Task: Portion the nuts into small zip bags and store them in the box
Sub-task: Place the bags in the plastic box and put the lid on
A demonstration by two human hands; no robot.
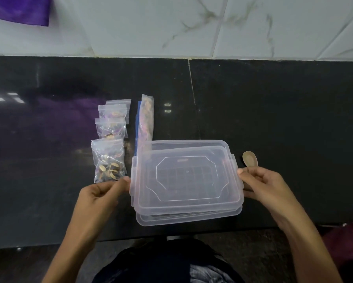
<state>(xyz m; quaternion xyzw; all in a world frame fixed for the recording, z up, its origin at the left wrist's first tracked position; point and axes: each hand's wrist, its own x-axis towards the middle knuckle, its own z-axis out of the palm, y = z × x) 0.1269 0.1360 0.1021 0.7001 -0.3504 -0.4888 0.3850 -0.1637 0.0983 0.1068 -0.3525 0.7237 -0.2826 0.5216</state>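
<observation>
A clear plastic box [192, 218] stands near the front edge of the black counter. Its clear lid [187, 178] is held just above it, slightly askew. My left hand [102, 193] pinches the lid's left clip. My right hand [265, 182] grips the right clip. Left of the box lie three small zip bags holding nuts: the nearest bag [108, 160], a middle bag [110, 127] and a far bag [113, 111]. A larger, long bag of nuts [146, 119] lies behind the box. The box looks empty through the lid.
A small wooden spoon [249, 158] lies on the counter right of the box, just beyond my right hand. A purple cloth [18, 9] hangs at the top left against the white tiled wall. The counter's front edge [130, 238] runs close below the box.
</observation>
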